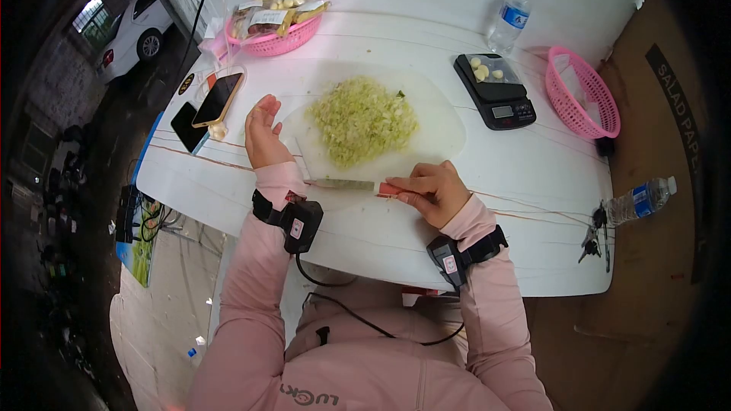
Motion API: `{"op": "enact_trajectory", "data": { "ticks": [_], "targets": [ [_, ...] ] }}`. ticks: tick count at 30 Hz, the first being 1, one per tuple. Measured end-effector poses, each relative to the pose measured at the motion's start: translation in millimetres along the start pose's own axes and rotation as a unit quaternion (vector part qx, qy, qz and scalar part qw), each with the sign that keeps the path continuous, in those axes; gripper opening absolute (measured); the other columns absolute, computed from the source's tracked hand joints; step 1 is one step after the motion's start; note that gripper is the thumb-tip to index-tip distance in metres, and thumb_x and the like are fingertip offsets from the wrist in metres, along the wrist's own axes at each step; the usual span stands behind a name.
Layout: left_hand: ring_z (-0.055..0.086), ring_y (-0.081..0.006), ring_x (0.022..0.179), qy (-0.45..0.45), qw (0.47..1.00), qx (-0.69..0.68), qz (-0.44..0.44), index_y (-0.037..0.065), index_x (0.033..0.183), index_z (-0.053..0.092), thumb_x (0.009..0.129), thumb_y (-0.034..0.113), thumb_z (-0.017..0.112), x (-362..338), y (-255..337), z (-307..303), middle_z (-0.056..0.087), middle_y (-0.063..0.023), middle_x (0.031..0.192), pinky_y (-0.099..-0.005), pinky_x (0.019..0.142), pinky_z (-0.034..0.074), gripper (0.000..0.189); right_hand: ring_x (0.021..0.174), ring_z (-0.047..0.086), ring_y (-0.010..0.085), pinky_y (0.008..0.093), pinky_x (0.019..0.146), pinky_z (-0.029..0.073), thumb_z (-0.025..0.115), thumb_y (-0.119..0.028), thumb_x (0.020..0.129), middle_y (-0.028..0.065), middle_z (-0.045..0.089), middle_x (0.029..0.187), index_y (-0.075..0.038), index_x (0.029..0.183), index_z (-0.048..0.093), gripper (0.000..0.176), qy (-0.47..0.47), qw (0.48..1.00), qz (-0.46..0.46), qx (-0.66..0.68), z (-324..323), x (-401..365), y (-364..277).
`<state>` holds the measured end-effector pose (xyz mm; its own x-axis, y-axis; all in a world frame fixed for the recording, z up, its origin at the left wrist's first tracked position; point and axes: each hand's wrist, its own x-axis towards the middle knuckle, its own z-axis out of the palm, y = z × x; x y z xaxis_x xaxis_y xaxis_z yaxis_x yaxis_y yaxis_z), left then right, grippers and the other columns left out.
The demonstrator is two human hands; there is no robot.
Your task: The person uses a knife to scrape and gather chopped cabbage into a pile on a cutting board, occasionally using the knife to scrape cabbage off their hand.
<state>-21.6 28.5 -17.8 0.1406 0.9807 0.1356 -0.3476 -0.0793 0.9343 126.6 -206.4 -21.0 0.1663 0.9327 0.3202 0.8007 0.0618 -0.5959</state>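
A heap of finely chopped pale green vegetable (362,122) lies on a whitish cutting board (445,133) in front of me. My right hand (432,192) pinches the red handle of a knife (346,184) at the near edge of the board. Its blade points left and has green bits along it. To the left of the heap, my left hand (265,135) is raised with its fingers stretched out and nothing in them. The blade's tip lies close to the left wrist.
Two phones (218,100) lie at the left. A pink basket of bagged food (282,44) stands at the back left. At the right are a black scale (495,95) with a bag of peeled cloves, another pink basket (567,95), water bottles (509,27) and keys (592,240).
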Motion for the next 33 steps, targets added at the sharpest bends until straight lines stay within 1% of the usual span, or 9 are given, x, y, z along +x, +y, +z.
{"op": "enact_trajectory", "data": {
  "ticks": [3, 5, 11, 13, 23, 26, 27, 29, 33],
  "targets": [
    [0.051, -0.0156, 0.121, 0.005, 1.0, 0.004, 0.026, 0.007, 0.122, 0.058, 0.099, 0.033, 0.038, -2, 2, 0, 0.058, -0.0062, 0.125, -0.0362, 0.1, 0.029, 0.04, 0.076, 0.056, 0.0193, 0.0337, 0.08, 0.03, 0.069, -0.022, 0.085, 0.0031, 0.061, 0.078, -0.02, 0.109, 0.074, 0.024, -0.024, 0.998, 0.054, 0.022, -7, 2, 0],
    [0.051, -0.0157, 0.121, -0.001, 0.999, 0.011, 0.038, 0.007, 0.121, 0.058, 0.099, 0.033, 0.038, -1, -1, -2, 0.058, -0.0064, 0.125, -0.0363, 0.101, 0.029, 0.04, 0.076, 0.056, 0.02, 0.0331, 0.08, 0.034, 0.07, -0.018, 0.084, 0.0043, 0.063, 0.081, -0.016, 0.109, 0.073, 0.026, 0.063, 0.998, 0.003, -0.028, -14, 1, 0],
    [0.051, -0.0165, 0.12, -0.018, 0.999, 0.006, 0.041, 0.006, 0.12, 0.059, 0.099, 0.031, 0.038, -2, 0, -1, 0.059, -0.0065, 0.123, -0.0359, 0.101, 0.03, 0.039, 0.087, 0.06, 0.0197, 0.033, 0.084, 0.037, 0.077, -0.016, 0.076, 0.0028, 0.068, 0.085, -0.015, 0.101, 0.075, 0.025, 0.092, 0.994, 0.053, -0.022, -27, -7, 21],
    [0.052, -0.0168, 0.12, -0.022, 0.999, 0.004, 0.035, 0.006, 0.119, 0.059, 0.099, 0.031, 0.038, -2, 1, 0, 0.059, -0.0063, 0.123, -0.0356, 0.101, 0.031, 0.038, 0.091, 0.054, 0.0149, 0.0375, 0.087, 0.022, 0.078, -0.018, 0.075, -0.0034, 0.064, 0.083, -0.019, 0.1, 0.076, 0.025, 0.104, 0.991, 0.079, 0.0, -30, -10, 25],
    [0.053, -0.0188, 0.116, -0.054, 0.996, -0.026, 0.068, 0.003, 0.118, 0.057, 0.099, 0.027, 0.04, 7, -10, 1, 0.059, -0.0081, 0.121, -0.0342, 0.097, 0.035, 0.035, 0.1, 0.053, 0.0131, 0.0396, 0.095, 0.02, 0.077, -0.019, 0.076, -0.0044, 0.066, 0.092, -0.018, 0.1, 0.075, 0.024, 0.133, 0.985, 0.105, 0.041, -40, -27, 22],
    [0.054, -0.02, 0.115, -0.072, 0.993, -0.045, 0.078, 0.002, 0.119, 0.056, 0.1, 0.027, 0.04, 9, -16, -1, 0.059, -0.0094, 0.121, -0.0343, 0.096, 0.036, 0.035, 0.093, 0.059, 0.0193, 0.0351, 0.089, 0.037, 0.077, -0.016, 0.073, -0.0002, 0.069, 0.092, -0.013, 0.1, 0.074, 0.028, 0.172, 0.98, 0.083, -0.06, -49, -42, 13],
    [0.054, -0.0207, 0.114, -0.078, 0.992, -0.068, 0.078, 0.002, 0.119, 0.056, 0.1, 0.026, 0.04, 9, -16, -1, 0.059, -0.0101, 0.121, -0.0344, 0.095, 0.037, 0.035, 0.093, 0.059, 0.0193, 0.0351, 0.089, 0.037, 0.077, -0.016, 0.073, -0.0002, 0.069, 0.092, -0.013, 0.1, 0.074, 0.028, 0.173, 0.979, 0.085, -0.061, -51, -48, 15],
    [0.055, -0.0213, 0.113, -0.09, 0.989, -0.073, 0.087, 0.001, 0.118, 0.055, 0.1, 0.026, 0.039, 9, -16, 0, 0.059, -0.0108, 0.121, -0.0343, 0.094, 0.038, 0.035, 0.102, 0.053, 0.0139, 0.0375, 0.097, 0.019, 0.078, -0.013, 0.073, -0.005, 0.067, 0.095, -0.019, 0.101, 0.074, 0.029, 0.155, 0.98, 0.119, -0.028, -55, -59, 18],
    [0.056, -0.0223, 0.11, -0.105, 0.989, -0.072, 0.081, 0.0, 0.118, 0.055, 0.1, 0.027, 0.037, 9, -15, 3, 0.059, -0.0122, 0.12, -0.0336, 0.092, 0.04, 0.036, 0.097, 0.056, 0.0163, 0.0367, 0.095, 0.026, 0.077, -0.01, 0.073, -0.0035, 0.067, 0.093, -0.017, 0.099, 0.074, 0.028, 0.137, 0.982, 0.119, -0.059, -65, -74, 15]
  ]
}}
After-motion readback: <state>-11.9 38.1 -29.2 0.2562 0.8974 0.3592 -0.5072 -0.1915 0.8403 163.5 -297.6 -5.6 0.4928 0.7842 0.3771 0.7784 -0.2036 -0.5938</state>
